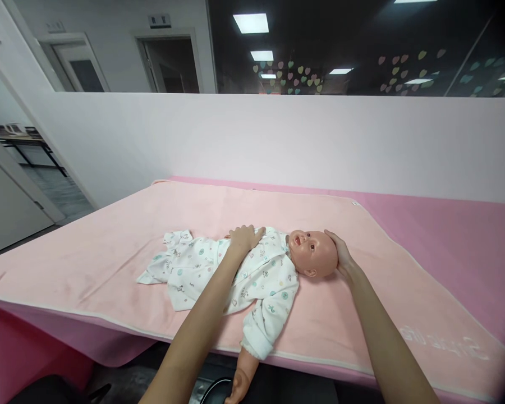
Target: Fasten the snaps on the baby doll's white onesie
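A baby doll (269, 269) is laid on its back on a pale pink blanket (109, 252), which is spread over a pink-covered table (441, 241). The doll's head is directed to the right of the view, its legs to the left. It is dressed in a white printed garment (200, 255); its near arm is hung over the table's near edge, with the forearm (244, 367) left bare below the sleeve.

Left hand (244, 238): laid palm-down on the doll's torso, thumb held away from the fingers; nothing is pinched. Right hand (341, 252): curved around the crown of the doll's head, fingers extended along the far side; thumb position cannot be told.

Pale lettering (444, 343) is seen at the blanket's right corner. The table is backed by a white wall (278, 140), above which heart-shaped stickers (290, 76) are seen on dark glass (340, 36).
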